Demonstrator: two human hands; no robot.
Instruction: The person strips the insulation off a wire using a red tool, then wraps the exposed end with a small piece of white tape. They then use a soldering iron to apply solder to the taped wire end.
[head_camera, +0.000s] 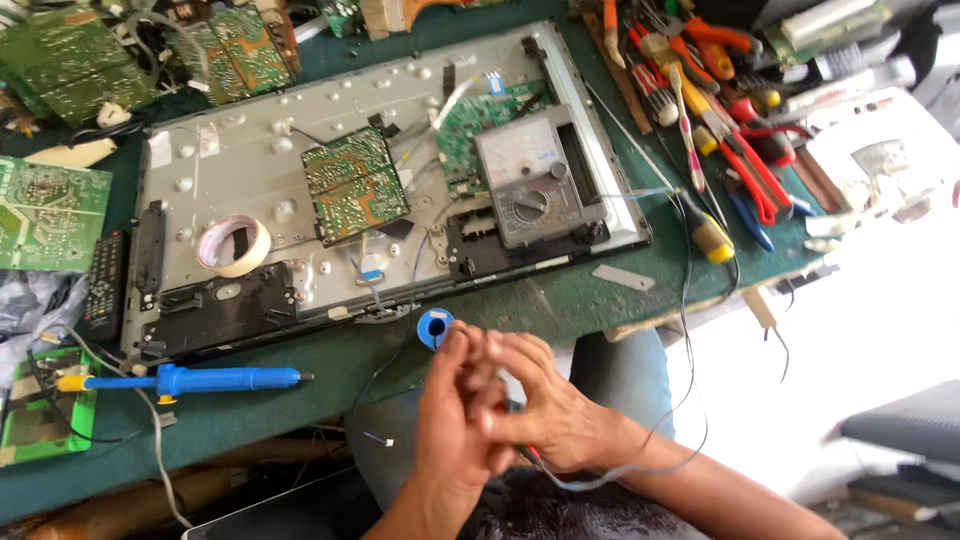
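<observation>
Green bench, solder spool just above left hand (touching)

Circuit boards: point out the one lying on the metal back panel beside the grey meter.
The dark green board on the metal back panel, tucked against the grey meter; the other boards lie farther left.

A green-topped workbench stands in bright daylight from the right.

Two bare forearms rise from the bottom edge and meet at the centre. The left hand stands upright, fingers curled, its back toward the viewer. The right hand lies against it from the right, fingers bent across the left fingertips, possibly pinching something thin between them
</observation>
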